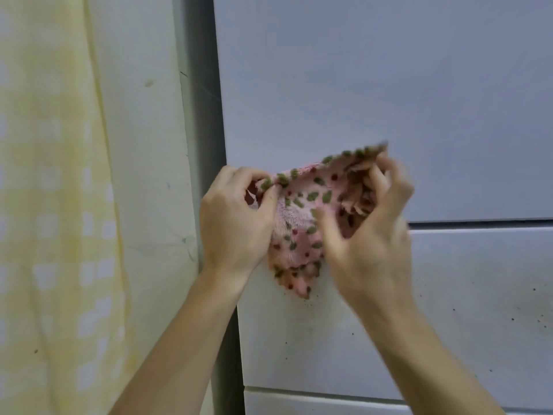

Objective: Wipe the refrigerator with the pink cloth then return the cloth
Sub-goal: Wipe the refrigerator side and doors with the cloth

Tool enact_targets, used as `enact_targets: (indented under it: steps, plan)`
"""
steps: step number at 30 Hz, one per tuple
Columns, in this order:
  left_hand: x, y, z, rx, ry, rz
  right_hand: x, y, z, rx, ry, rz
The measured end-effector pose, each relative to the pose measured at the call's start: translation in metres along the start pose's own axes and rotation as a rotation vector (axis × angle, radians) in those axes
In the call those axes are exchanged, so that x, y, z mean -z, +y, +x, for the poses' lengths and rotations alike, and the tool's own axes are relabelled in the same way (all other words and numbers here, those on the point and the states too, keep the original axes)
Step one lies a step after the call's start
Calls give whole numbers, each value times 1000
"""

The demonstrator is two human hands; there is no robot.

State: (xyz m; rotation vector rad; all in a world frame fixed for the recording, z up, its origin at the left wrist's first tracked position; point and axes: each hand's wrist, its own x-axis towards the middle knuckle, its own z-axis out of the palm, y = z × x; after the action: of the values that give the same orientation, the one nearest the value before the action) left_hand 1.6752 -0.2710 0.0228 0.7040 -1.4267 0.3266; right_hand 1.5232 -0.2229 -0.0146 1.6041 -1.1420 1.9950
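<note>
The pink cloth (pixel 302 217), dotted green and red, hangs bunched between both hands in front of the white refrigerator (pixel 419 115). My left hand (pixel 233 220) pinches its upper left corner between thumb and fingers. My right hand (pixel 368 229), blurred by motion, grips the cloth's upper right part with curled fingers. The cloth's lower tip dangles over the lower door panel (pixel 449 310), which shows small dark specks.
A horizontal gap (pixel 478 224) separates the upper and lower refrigerator doors. A second seam (pixel 299 390) runs near the bottom. Left of the fridge's grey side edge is a white wall (pixel 149 145) and a hanging yellow checked fabric (pixel 54 205).
</note>
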Motion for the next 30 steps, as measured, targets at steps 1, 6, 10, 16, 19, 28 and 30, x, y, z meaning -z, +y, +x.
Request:
enact_targets:
  steps: [1,6,10,16,19,28,30]
  plan:
    - [-3,-4,3,-5,22,1,-12,2,-8,57,-29,-80]
    - [-7,-21,0,-29,64,11,-53,18,-22,268,-85,-487]
    - [-1,-34,3,-102,76,0,-76,25,-22,318,-94,-634]
    - [10,-62,26,-111,163,42,-95,3,51,325,45,-649]
    - [13,-74,40,-95,188,63,-104,-23,93,264,14,-674]
    - [12,-84,40,-77,186,72,-102,4,30,462,-99,-759]
    - [7,-83,32,-126,160,137,-93,17,17,501,-100,-762]
